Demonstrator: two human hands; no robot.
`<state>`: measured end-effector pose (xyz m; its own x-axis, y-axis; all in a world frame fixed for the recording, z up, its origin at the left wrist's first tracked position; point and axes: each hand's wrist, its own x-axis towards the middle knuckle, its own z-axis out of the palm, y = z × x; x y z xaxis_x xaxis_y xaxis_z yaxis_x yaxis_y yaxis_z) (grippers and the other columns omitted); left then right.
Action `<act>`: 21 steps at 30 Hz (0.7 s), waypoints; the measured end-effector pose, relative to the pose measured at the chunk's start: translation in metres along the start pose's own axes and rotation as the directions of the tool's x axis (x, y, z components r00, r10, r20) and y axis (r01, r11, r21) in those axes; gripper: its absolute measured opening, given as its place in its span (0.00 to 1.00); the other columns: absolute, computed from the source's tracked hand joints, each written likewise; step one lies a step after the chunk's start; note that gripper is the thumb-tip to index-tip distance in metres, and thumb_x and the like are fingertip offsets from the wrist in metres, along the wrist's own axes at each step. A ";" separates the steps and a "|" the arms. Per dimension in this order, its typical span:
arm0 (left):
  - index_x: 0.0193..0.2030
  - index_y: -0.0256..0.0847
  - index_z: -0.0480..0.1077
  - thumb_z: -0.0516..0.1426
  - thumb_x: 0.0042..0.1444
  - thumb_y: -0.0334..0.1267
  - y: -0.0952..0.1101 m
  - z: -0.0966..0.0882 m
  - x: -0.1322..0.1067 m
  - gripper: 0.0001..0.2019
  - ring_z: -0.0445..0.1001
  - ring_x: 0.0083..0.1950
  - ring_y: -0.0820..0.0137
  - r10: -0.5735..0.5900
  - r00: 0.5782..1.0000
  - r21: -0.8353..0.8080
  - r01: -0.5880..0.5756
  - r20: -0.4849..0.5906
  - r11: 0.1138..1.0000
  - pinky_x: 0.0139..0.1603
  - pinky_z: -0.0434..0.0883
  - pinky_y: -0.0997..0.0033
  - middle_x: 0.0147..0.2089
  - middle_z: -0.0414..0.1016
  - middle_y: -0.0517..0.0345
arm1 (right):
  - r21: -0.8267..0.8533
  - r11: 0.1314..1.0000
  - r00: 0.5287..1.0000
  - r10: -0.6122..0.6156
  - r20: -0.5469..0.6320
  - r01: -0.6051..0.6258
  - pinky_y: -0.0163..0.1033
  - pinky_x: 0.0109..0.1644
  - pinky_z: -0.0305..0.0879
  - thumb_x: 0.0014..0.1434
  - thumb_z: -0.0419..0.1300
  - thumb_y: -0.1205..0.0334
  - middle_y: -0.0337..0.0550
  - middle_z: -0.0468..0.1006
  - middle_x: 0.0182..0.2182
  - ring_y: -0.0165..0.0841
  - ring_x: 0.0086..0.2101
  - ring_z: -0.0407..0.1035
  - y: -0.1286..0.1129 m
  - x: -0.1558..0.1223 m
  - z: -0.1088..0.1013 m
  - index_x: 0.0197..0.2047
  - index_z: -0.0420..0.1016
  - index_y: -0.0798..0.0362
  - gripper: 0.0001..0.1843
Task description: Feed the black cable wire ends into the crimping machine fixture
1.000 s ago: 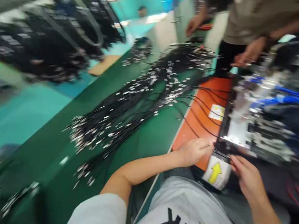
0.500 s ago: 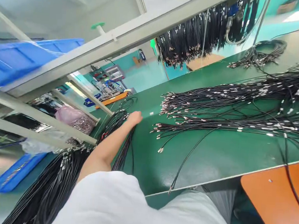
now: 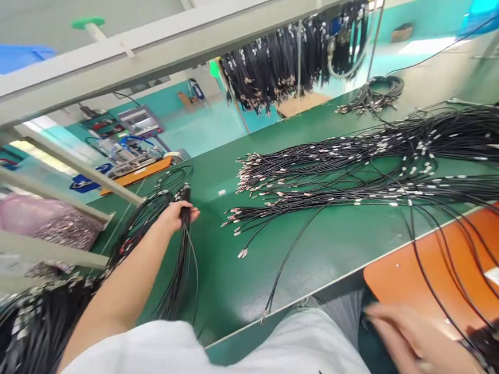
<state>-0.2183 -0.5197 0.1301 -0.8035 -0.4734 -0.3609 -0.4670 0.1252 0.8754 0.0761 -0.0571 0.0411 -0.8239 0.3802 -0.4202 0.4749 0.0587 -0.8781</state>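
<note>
Whereas half a second ago merely reached out with flat, loosely spread fingers toward the dark strands at the near-left of the bench, now grips a cable bundle [image 3: 177, 273] with the left hand [image 3: 171, 216], fingers wrapped tight round it just below its connector ends; holds the top of that bundle raised a little, the rest trailing down over the green table [image 3: 334, 257] toward the body and the near edge; keeps it well left of the big spread of cables [image 3: 363, 173] fanned across the middle of the table, apart from it; judged from that, has passed from reaching to holding, with the bundle taken in hand rather than lying loose; brings the right hand [image 3: 409, 349] back into view at lower right, absent half a second ago, smeared by motion just beside the near corner of the orange mat [image 3: 398, 279]; cannot judge the fingers' state there, spread or curled, nor any hold on a thing; compared with a second ago, no longer works two-handed at the grey unit with the yellow arrow, now out of frame, having turned to the left; looks past several loose strands crossing the orange mat; takes in a heap of cables [image 3: 26, 331] at lower left, hanging cables [image 3: 285, 63] on the rack behind, and a loose coil [image 3: 371, 93] on the far side of the table.
</note>
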 end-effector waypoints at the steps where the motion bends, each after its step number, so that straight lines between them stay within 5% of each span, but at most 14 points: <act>1: 0.52 0.35 0.69 0.56 0.65 0.43 0.007 0.004 0.003 0.14 0.75 0.43 0.70 0.008 0.999 -0.084 -0.004 0.043 0.996 0.42 0.77 0.65 0.47 0.74 0.52 | -0.152 0.932 0.922 -0.281 0.266 0.328 0.57 0.59 0.68 0.55 0.64 0.50 0.49 0.78 0.49 0.51 0.52 0.71 -0.010 0.008 0.025 0.47 0.79 0.28 0.16; 2: 0.45 0.34 0.70 0.55 0.66 0.41 0.012 0.009 0.004 0.10 0.72 0.35 0.74 0.025 0.995 -0.166 -0.010 0.092 0.986 0.35 0.74 0.72 0.40 0.73 0.56 | -0.228 0.771 0.758 -0.443 0.479 0.595 0.59 0.61 0.64 0.62 0.56 0.58 0.45 0.76 0.55 0.50 0.55 0.69 -0.020 0.019 0.054 0.56 0.75 0.31 0.20; 4: 0.32 0.35 0.65 0.51 0.67 0.34 0.018 0.020 0.004 0.10 0.60 0.25 0.80 0.081 0.977 -0.312 -0.016 0.196 0.950 0.24 0.64 0.80 0.27 0.63 0.62 | -0.282 0.464 0.517 -0.522 0.679 0.840 0.56 0.58 0.66 0.62 0.50 0.72 0.46 0.66 0.65 0.47 0.56 0.67 -0.034 0.045 0.113 0.65 0.66 0.40 0.31; 6: 0.27 0.37 0.58 0.49 0.64 0.30 0.020 0.033 0.000 0.13 0.53 0.22 0.81 0.146 0.945 -0.424 -0.008 0.294 0.906 0.20 0.58 0.83 0.23 0.54 0.65 | -0.238 0.300 0.362 -0.479 0.800 0.924 0.50 0.51 0.69 0.62 0.52 0.74 0.50 0.68 0.62 0.44 0.50 0.70 -0.042 0.072 0.164 0.58 0.71 0.46 0.24; 7: 0.27 0.38 0.57 0.49 0.64 0.29 0.021 0.039 -0.003 0.12 0.52 0.22 0.81 0.175 0.925 -0.466 0.002 0.336 0.885 0.20 0.57 0.83 0.23 0.52 0.65 | -0.202 0.294 0.323 -0.455 0.830 0.934 0.48 0.50 0.69 0.64 0.53 0.71 0.51 0.73 0.56 0.43 0.49 0.70 -0.045 0.085 0.184 0.51 0.74 0.49 0.16; 11: 0.29 0.38 0.56 0.46 0.64 0.29 0.034 0.054 -0.022 0.11 0.52 0.22 0.82 0.269 0.843 -0.565 0.049 0.466 0.824 0.21 0.57 0.85 0.25 0.49 0.65 | -0.280 0.404 0.464 -0.484 0.742 0.871 0.46 0.48 0.69 0.67 0.53 0.69 0.54 0.74 0.46 0.41 0.46 0.70 -0.060 0.127 0.231 0.42 0.73 0.55 0.07; 16: 0.34 0.36 0.60 0.45 0.64 0.30 0.053 0.065 -0.057 0.08 0.53 0.23 0.83 0.377 0.761 -0.651 0.076 0.527 0.756 0.22 0.59 0.84 0.26 0.51 0.64 | -0.226 0.660 0.650 -0.514 0.560 0.717 0.45 0.52 0.68 0.68 0.50 0.71 0.54 0.70 0.51 0.37 0.45 0.73 -0.088 0.160 0.243 0.52 0.68 0.56 0.11; 19: 0.36 0.37 0.62 0.49 0.64 0.31 0.054 0.087 -0.076 0.05 0.55 0.23 0.82 0.419 0.744 -0.699 0.090 0.521 0.710 0.23 0.60 0.82 0.26 0.53 0.65 | -0.081 0.776 0.686 -0.499 0.529 0.626 0.41 0.49 0.71 0.72 0.43 0.64 0.56 0.67 0.57 0.33 0.44 0.75 -0.100 0.158 0.230 0.60 0.61 0.55 0.17; 21: 0.34 0.38 0.61 0.54 0.61 0.33 0.052 0.114 -0.089 0.06 0.56 0.23 0.81 0.449 0.747 -0.730 0.071 0.491 0.680 0.23 0.59 0.80 0.25 0.54 0.67 | 0.054 0.824 0.662 -0.491 0.566 0.564 0.38 0.45 0.73 0.75 0.35 0.55 0.54 0.70 0.56 0.32 0.45 0.76 -0.109 0.146 0.214 0.62 0.60 0.54 0.23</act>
<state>-0.2130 -0.3719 0.1713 -0.9909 0.1305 -0.0342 -0.1048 -0.5848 0.8044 -0.1615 -0.2055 0.0265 -0.9537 -0.3000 0.0232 -0.0906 0.2128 -0.9729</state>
